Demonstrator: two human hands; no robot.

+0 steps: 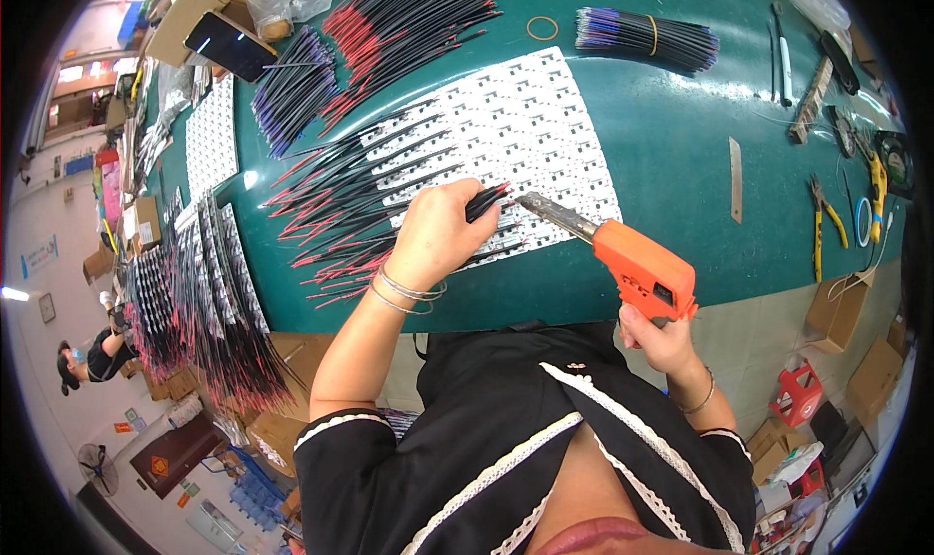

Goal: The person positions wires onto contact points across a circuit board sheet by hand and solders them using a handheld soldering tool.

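Note:
My left hand (433, 234) is closed round a small bundle of black wires (484, 203), their red tips pointing right. Below it lies a white panel of small circuit boards (545, 107). Rows of black wires with red ends (331, 214) fan out to the left over the panel's left part. My right hand (662, 339) grips the handle of an orange soldering gun (642, 263). Its metal barrel points left, and the tip is close to the red wire ends; whether they touch, I cannot tell.
On the green table (671, 127) lie a pile of black-and-red wires (399, 30), purple-ended wires (297, 83), a banded bundle (647, 39), a phone (230, 46), a metal strip (736, 180) and pliers (825, 219). Wired panels (209, 292) overhang the left edge. Another person (95, 356) is far left.

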